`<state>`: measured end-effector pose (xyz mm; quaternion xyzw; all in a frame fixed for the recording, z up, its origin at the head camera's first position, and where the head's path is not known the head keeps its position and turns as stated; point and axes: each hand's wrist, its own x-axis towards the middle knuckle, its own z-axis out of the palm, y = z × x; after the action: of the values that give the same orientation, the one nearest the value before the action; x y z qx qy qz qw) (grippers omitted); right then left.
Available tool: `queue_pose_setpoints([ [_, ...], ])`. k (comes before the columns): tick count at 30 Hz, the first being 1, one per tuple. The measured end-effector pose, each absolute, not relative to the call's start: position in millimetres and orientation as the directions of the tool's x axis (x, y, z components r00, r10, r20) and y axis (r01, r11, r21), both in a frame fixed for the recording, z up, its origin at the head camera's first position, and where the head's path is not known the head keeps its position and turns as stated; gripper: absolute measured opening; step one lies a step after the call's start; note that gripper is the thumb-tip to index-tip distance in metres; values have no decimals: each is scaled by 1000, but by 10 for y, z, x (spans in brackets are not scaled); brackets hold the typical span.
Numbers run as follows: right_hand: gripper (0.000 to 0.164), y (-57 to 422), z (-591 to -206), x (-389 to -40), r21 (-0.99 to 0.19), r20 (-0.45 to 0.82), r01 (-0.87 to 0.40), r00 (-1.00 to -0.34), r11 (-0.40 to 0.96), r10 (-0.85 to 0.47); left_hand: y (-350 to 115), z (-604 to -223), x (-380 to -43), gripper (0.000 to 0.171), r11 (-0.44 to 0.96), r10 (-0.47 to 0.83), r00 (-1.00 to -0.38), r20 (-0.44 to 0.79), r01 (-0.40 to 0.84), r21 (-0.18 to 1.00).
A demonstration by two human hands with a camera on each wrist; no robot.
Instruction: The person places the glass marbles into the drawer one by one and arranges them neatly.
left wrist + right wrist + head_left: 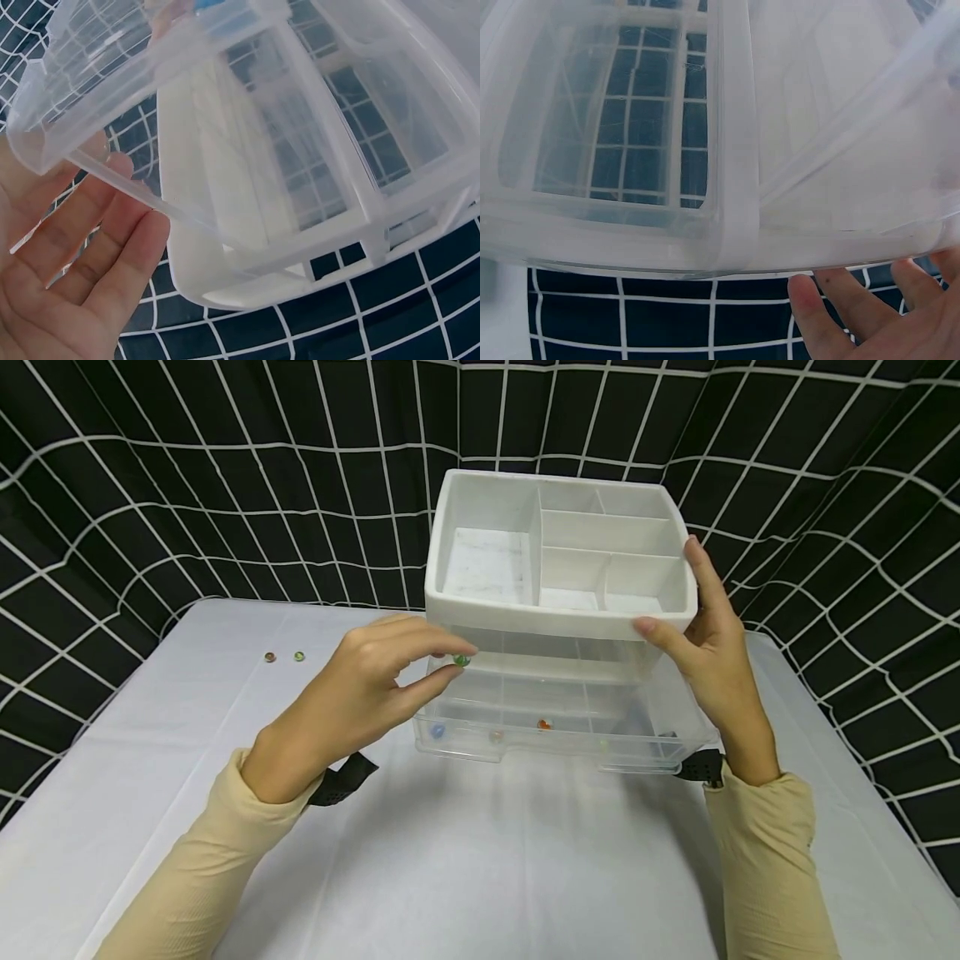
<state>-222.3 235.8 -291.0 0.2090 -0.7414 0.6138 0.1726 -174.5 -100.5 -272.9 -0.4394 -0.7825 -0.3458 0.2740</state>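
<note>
Marble [461, 659], green and glassy, sits pinched between the thumb and fingertips of the left hand [360, 693], right at the near left front of a clear plastic drawer unit [555, 693] in the middle of the white worktop [450, 860]. No brand, label or writing can be read anywhere. A white compartment tray [558, 547] tops the unit, split into several open sections. The right hand [708, 652] grips the tray's right end, thumb on the near rim and fingers up the right side.

Only the head view shows the pinched marble, along with more marbles inside the pulled-out lower drawer [540, 731]: a blue one [438, 730], a pale one [496, 736] and an orange one [543, 724]. Two further marbles [284, 656] lie on the worktop to the far left, well apart from the unit.

From the left wrist, the fingers [97, 255] appear beside the clear drawer edge, but the marble is hidden. From the right wrist, only fingertips [817, 315] show under the clear plastic; the tray itself is cut off. A dark shape low in the drawer's right end is hard to make out. Black cloth with a white grid [187, 485] hangs behind.
</note>
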Motion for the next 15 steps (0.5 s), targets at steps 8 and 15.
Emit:
queue_pose_setpoints([
  [8, 86, 2363, -2910, -2219, -833, 508, -517, -856, 197, -99, -950, -2705, -1796, 20, 352, 566, -461, 684, 885, 305],
  [15, 86, 2364, -2908, -2220, -827, 514, -524, -852, 202, -101, -914, -2700, -1830, 19, 361, 608, -473, 637, 880, 308],
])
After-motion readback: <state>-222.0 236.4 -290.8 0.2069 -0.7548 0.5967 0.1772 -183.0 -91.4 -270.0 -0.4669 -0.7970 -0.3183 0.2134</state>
